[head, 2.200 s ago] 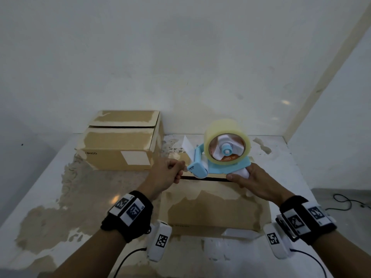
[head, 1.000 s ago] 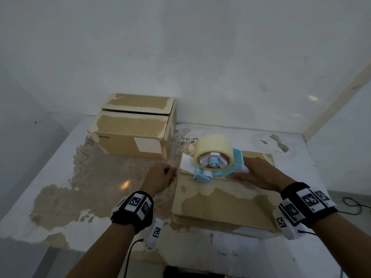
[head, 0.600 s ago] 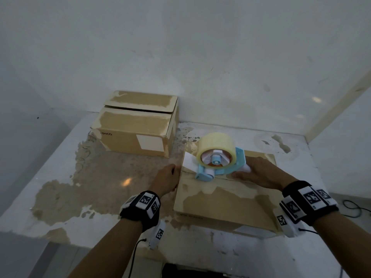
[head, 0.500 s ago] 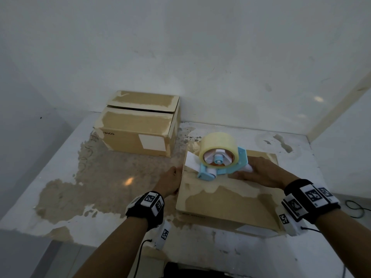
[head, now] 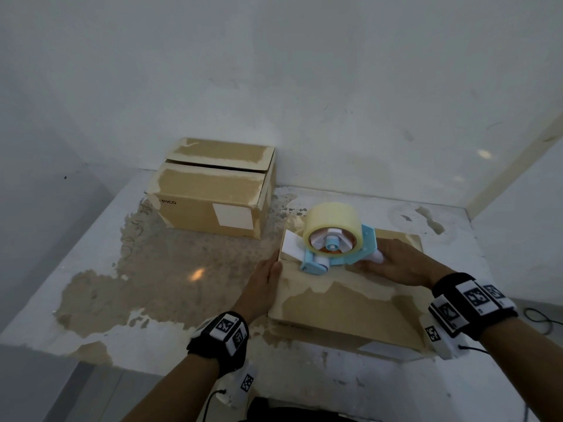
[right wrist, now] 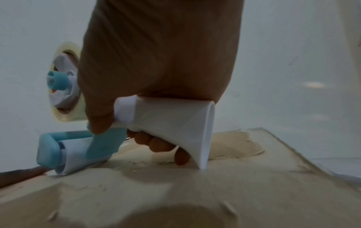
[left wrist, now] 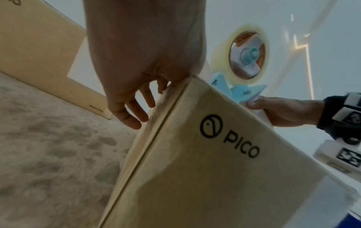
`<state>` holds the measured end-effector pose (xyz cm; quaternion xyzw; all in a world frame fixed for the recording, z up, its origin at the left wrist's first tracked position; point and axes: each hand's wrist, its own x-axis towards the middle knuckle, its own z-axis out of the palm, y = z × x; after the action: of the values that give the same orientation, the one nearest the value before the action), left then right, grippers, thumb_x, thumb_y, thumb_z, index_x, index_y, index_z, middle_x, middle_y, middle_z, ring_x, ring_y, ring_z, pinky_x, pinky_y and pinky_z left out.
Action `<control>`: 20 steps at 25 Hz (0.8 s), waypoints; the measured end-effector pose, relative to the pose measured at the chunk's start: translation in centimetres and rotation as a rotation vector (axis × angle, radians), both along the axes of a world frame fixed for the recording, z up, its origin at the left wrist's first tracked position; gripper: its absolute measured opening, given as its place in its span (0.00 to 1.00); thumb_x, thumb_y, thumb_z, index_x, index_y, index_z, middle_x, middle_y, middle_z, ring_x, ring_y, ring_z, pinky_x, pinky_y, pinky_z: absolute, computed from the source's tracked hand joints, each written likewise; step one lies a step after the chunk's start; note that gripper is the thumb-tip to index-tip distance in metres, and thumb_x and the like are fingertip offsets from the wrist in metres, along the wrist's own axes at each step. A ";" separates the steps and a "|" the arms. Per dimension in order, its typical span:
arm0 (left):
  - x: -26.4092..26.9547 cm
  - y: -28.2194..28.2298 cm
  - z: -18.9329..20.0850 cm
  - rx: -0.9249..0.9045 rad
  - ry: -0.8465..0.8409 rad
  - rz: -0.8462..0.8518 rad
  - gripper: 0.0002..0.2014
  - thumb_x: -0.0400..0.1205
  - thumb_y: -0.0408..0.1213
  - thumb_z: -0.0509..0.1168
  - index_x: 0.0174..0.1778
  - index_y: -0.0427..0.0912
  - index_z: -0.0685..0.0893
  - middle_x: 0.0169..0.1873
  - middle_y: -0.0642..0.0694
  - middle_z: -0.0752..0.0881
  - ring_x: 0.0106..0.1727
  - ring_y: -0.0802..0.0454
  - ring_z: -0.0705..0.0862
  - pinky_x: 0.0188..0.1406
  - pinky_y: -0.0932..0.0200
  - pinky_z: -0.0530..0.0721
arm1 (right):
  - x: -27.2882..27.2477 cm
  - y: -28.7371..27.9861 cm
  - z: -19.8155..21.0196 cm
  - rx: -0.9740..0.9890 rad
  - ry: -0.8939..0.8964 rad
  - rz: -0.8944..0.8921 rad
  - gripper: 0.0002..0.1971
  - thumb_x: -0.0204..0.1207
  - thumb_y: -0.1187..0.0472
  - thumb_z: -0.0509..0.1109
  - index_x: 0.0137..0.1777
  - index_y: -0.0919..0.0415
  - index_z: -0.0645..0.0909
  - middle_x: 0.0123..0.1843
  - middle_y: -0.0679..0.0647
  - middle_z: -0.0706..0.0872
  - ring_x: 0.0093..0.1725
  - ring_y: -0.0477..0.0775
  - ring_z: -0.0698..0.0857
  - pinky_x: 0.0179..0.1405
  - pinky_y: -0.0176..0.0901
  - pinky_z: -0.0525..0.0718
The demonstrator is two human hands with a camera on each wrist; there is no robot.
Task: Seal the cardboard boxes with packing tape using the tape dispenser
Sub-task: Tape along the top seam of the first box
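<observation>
Two brown cardboard boxes [head: 344, 303] on the table [head: 152, 287]. Right hand [head: 393, 263] fingers grip the light, rigid blue tape dispenser [head: 335, 239] by its handle atop the nearer; left hand [head: 262, 284], fingers extended, steadies its stiff edge.

You can read "PICO" beside a round logo on the side of the near box [left wrist: 215, 154]. Behind it, the far box [head: 210, 193] shows "PICO" on its front and small print, seemingly "Made in China".
</observation>
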<state>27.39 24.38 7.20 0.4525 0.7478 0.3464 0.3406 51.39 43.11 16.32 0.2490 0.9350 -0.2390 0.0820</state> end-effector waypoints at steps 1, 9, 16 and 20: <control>0.0 0.0 -0.1 -0.008 0.001 0.003 0.23 0.89 0.52 0.44 0.80 0.57 0.65 0.67 0.48 0.76 0.67 0.51 0.75 0.68 0.53 0.71 | 0.0 -0.1 0.0 0.016 0.003 0.024 0.24 0.78 0.38 0.56 0.67 0.50 0.77 0.62 0.51 0.84 0.56 0.52 0.82 0.60 0.51 0.82; 0.5 1.2 2.6 0.063 -0.133 -0.033 0.22 0.90 0.42 0.48 0.81 0.47 0.64 0.67 0.56 0.72 0.67 0.60 0.71 0.57 0.77 0.68 | 0.4 -0.5 -0.3 0.138 0.033 0.138 0.22 0.81 0.45 0.56 0.67 0.55 0.77 0.59 0.54 0.85 0.52 0.52 0.83 0.54 0.44 0.83; 1.0 1.7 2.9 0.066 -0.176 0.061 0.21 0.91 0.41 0.44 0.78 0.43 0.68 0.65 0.49 0.76 0.62 0.56 0.75 0.46 0.82 0.71 | 0.5 -0.6 -0.4 0.106 0.075 0.137 0.23 0.80 0.41 0.54 0.67 0.53 0.76 0.62 0.52 0.84 0.55 0.50 0.83 0.56 0.45 0.84; 1.4 1.8 3.7 0.047 -0.179 0.067 0.21 0.91 0.39 0.43 0.77 0.40 0.69 0.60 0.50 0.74 0.59 0.56 0.74 0.36 0.85 0.69 | 0.6 -0.6 -0.7 0.133 0.099 0.157 0.23 0.80 0.40 0.53 0.68 0.51 0.75 0.63 0.51 0.84 0.55 0.49 0.83 0.56 0.40 0.82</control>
<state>28.79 26.22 10.87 0.4024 0.7207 0.4141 0.3837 52.01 42.56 15.60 0.1678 0.9683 -0.1812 0.0374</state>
